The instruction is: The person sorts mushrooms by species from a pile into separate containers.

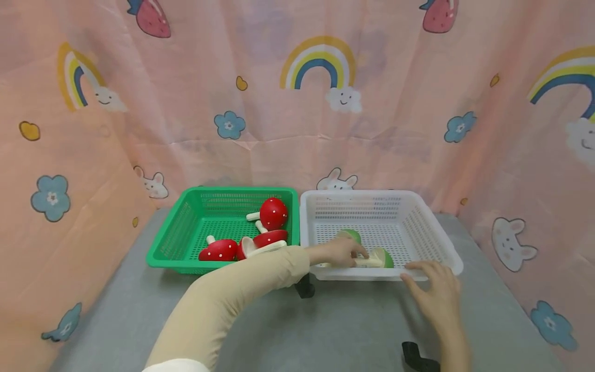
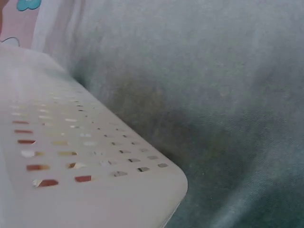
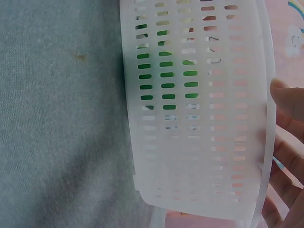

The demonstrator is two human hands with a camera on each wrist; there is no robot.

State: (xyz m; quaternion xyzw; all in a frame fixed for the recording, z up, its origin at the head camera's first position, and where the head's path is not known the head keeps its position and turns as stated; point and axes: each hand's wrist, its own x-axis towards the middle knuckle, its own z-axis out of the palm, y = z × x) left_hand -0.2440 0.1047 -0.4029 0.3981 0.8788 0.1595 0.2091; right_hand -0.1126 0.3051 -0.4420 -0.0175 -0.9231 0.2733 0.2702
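Observation:
My left hand (image 1: 341,251) reaches down into the white basket (image 1: 429,217), its fingers bent at the pale stem of a green-capped toy mushroom (image 1: 382,257). The fingertips seem to pinch that stem; the thumb is hidden. Another green-capped mushroom (image 1: 351,235) lies just behind this hand, partly covered by it. My right hand (image 1: 437,289) holds the basket's front rim near the right corner. In the right wrist view the thumb (image 3: 289,99) is at the rim, with the other fingers beyond it. Green shows through the basket's slots.
Left of the white basket stands a green basket (image 1: 158,253) with several red, white-spotted toy mushrooms (image 1: 273,213). The left sleeve (image 1: 223,299) crosses before it. Both baskets stand on a grey cloth (image 1: 325,330), with a pink patterned curtain (image 1: 279,155) behind.

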